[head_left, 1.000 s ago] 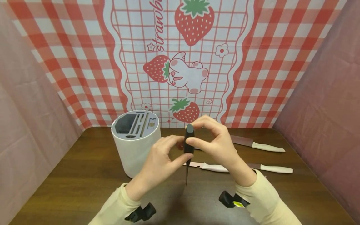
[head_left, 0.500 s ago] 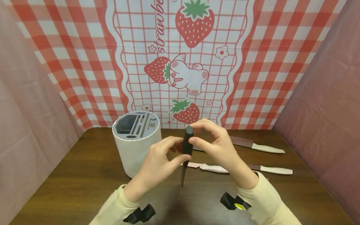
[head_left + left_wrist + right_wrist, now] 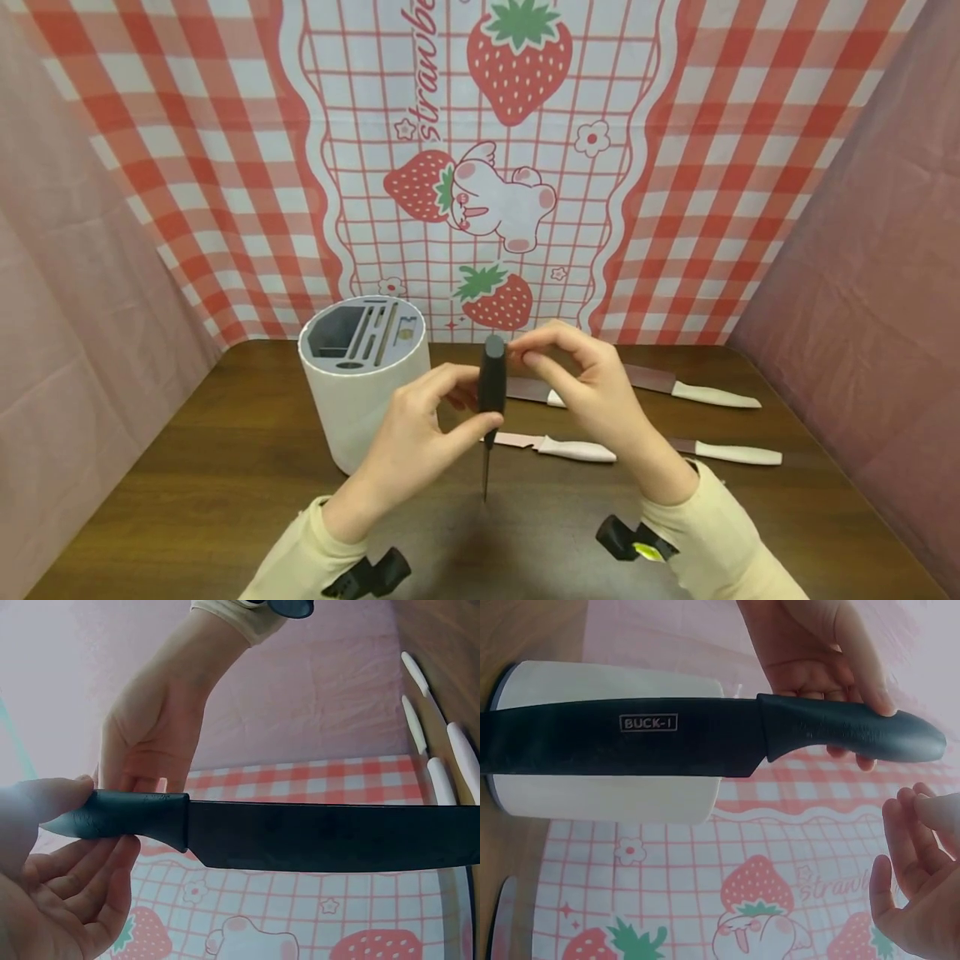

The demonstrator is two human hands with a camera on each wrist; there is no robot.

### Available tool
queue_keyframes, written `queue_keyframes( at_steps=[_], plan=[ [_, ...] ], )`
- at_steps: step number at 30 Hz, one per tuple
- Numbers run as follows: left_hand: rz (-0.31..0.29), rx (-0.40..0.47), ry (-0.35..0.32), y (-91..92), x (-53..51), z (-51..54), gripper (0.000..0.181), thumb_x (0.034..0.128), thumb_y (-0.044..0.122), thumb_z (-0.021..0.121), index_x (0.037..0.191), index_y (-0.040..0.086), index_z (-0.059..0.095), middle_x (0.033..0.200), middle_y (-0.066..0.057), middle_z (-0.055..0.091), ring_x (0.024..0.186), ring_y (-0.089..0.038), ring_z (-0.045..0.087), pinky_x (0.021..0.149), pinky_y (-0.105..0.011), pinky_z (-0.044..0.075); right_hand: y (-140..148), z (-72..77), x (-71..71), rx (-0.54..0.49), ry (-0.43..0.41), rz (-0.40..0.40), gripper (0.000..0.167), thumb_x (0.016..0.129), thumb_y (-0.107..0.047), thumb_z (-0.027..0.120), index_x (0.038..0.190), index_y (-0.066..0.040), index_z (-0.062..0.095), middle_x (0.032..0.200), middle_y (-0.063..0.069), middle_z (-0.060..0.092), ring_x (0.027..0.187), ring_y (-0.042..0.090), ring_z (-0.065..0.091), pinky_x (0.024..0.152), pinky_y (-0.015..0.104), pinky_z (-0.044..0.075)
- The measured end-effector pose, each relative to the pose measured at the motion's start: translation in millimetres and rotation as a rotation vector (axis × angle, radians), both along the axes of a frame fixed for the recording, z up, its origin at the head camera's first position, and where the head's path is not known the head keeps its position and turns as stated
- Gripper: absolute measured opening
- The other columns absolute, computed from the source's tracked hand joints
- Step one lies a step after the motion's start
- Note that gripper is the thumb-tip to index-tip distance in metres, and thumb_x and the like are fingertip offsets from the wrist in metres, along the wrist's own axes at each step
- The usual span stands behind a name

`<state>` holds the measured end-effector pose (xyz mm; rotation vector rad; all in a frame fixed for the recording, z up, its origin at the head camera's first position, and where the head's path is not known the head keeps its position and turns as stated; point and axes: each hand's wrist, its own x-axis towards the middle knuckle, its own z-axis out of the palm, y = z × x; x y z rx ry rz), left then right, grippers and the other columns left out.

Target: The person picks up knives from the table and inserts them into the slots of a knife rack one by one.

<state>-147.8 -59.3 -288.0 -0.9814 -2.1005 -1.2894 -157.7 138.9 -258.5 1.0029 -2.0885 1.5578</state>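
A black knife (image 3: 492,383) hangs upright above the table, handle up and blade pointing down. My left hand (image 3: 422,433) pinches its handle between thumb and fingers. In the right wrist view the broad blade (image 3: 570,742) bears the marking "BUCK-I". Just right of the handle is my right hand (image 3: 596,387), fingers loosely bent; the right wrist view shows a gap between this hand (image 3: 922,877) and the handle (image 3: 855,731). Left of the hands stands a white round knife block (image 3: 367,417) with a grey slotted top (image 3: 358,333).
Several white-handled knives lie on the wooden table (image 3: 225,483) to the right: one in front (image 3: 577,450), one at the far right (image 3: 738,453), one at the back (image 3: 712,393). Another (image 3: 528,389) lies partly behind my hands. A strawberry-print cloth (image 3: 517,83) hangs behind.
My right hand has let go of the knife handle and moved slightly right. My left hand still holds the knife, which has shifted a little left.
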Motion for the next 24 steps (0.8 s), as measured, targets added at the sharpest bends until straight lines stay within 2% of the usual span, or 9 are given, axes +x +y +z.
queue_keyframes(
  at_steps=[4, 11, 16, 24],
  plan=[
    [-0.009, 0.024, 0.022, -0.7, -0.7, -1.2, 0.033, 0.0748, 0.015, 0.074, 0.105, 0.011, 0.062, 0.086, 0.004, 0.063, 0.076, -0.008, 0.058, 0.068, -0.022, 0.05, 5, -2.8, -1.0, 0.021, 0.019, -0.029, 0.014, 0.087, 0.0, 0.055, 0.099, 0.001, 0.063, 0.095, 0.008, 0.062, 0.091, 0.014, 0.059, 0.078, 0.027, 0.051],
    [-0.025, 0.053, 0.055, -3.5, -1.1, -2.2, 0.032, 0.0737, 0.012, 0.074, 0.103, 0.01, 0.062, 0.084, 0.002, 0.063, 0.075, -0.008, 0.058, 0.067, -0.023, 0.051, 12, -11.7, -4.6, 0.038, -0.003, -0.04, 0.014, 0.088, 0.0, 0.054, 0.098, -0.003, 0.063, 0.095, 0.011, 0.062, 0.091, 0.014, 0.059, 0.079, 0.031, 0.051],
    [-0.014, 0.058, 0.057, -5.7, -0.8, -2.2, 0.032, 0.074, 0.011, 0.074, 0.104, 0.01, 0.062, 0.084, 0.003, 0.063, 0.075, -0.007, 0.058, 0.067, -0.024, 0.051, 18, -18.2, -7.6, 0.061, -0.019, -0.071, 0.014, 0.09, -0.002, 0.051, 0.098, -0.004, 0.063, 0.095, 0.009, 0.063, 0.091, 0.013, 0.06, 0.078, 0.027, 0.051],
    [0.004, 0.07, 0.061, -11.0, -0.5, 0.6, 0.033, 0.0732, 0.011, 0.074, 0.104, 0.009, 0.062, 0.082, 0.0, 0.064, 0.073, -0.009, 0.059, 0.065, -0.024, 0.05, 28, -29.1, -11.3, 0.072, -0.03, -0.11, 0.016, 0.092, -0.002, 0.048, 0.098, -0.001, 0.063, 0.094, 0.016, 0.063, 0.089, 0.009, 0.061, 0.077, 0.025, 0.052]
  ],
)
